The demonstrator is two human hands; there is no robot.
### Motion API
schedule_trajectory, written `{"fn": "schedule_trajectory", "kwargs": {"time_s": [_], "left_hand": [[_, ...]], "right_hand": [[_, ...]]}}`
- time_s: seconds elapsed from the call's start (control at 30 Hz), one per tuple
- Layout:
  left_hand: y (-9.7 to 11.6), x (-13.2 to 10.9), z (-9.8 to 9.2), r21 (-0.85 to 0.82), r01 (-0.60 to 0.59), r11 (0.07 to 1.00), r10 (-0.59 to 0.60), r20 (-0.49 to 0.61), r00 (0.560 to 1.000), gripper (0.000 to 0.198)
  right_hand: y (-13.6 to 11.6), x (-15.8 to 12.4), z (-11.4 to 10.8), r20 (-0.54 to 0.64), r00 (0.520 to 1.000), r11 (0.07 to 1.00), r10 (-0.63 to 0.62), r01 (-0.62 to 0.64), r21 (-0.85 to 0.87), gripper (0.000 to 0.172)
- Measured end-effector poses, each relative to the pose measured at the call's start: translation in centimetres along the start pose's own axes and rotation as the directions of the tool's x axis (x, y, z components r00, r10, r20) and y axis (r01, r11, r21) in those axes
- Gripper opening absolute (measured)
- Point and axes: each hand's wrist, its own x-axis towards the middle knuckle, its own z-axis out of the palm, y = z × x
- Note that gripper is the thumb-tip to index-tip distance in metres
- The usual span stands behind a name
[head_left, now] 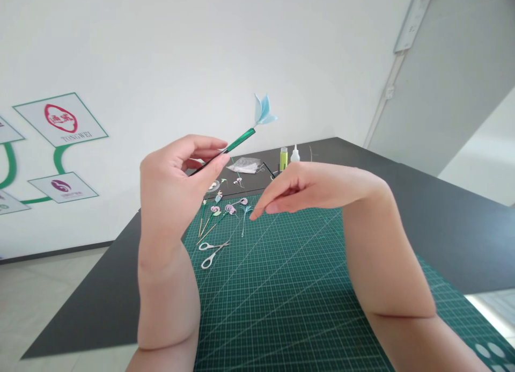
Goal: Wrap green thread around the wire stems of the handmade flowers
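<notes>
My left hand [183,165] is raised, its thumb and fingers closed on a slim black-and-green handled tool [241,140] that slants up to the right. At the tool's tip is a pale blue flower [263,111] with pointed petals. My right hand [295,188] hangs lower over the cutting mat with thumb and fingers pinched together. What the pinch holds, if anything, is too small to make out. Close beside its fingertips is a small blue flower on a thin wire stem [244,216]; whether they touch I cannot tell.
On the green cutting mat [273,297] lie white-handled scissors [211,254] and several small flowers on sticks [217,212]. Behind are a clear plastic bag [245,165], a yellow-green container [284,157] and a white nozzle bottle [295,154]. The dark table [450,238] meets a white wall.
</notes>
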Motion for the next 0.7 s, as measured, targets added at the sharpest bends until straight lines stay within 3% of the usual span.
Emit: {"fn": "schedule_trajectory", "kwargs": {"time_s": [0.03, 0.13, 0.2, 0.47, 0.7], "left_hand": [[-0.1, 0.1, 0.0, -0.001, 0.000, 1.000, 0.000, 0.034, 0.999, 0.024], [-0.3, 0.1, 0.4, 0.018, 0.041, 0.999, -0.040, -0.056, 0.998, 0.018], [-0.4, 0.1, 0.8, 0.018, 0.053, 0.998, -0.052, -0.037, 0.998, 0.016], [-0.2, -0.1, 0.7, -0.015, 0.093, 0.996, -0.090, 0.152, 0.984, 0.020], [-0.7, -0.3, 0.7, -0.001, 0.030, 1.000, -0.027, 0.421, 0.907, 0.022]], "right_hand": [[-0.1, -0.1, 0.0, 0.010, 1.000, 1.000, -0.018, 0.018, -0.009, 0.030], [-0.5, -0.7, 0.0, -0.016, 0.997, 0.997, -0.080, 0.080, -0.018, 0.031], [-0.6, -1.2, 0.0, -0.042, 0.991, 0.992, -0.127, 0.126, -0.016, 0.031], [-0.9, -2.1, -0.2, -0.155, 0.968, 0.978, -0.196, 0.204, 0.037, 0.028], [-1.7, -1.5, 0.4, -0.400, 0.902, 0.983, -0.162, 0.182, 0.012, 0.026]]}}
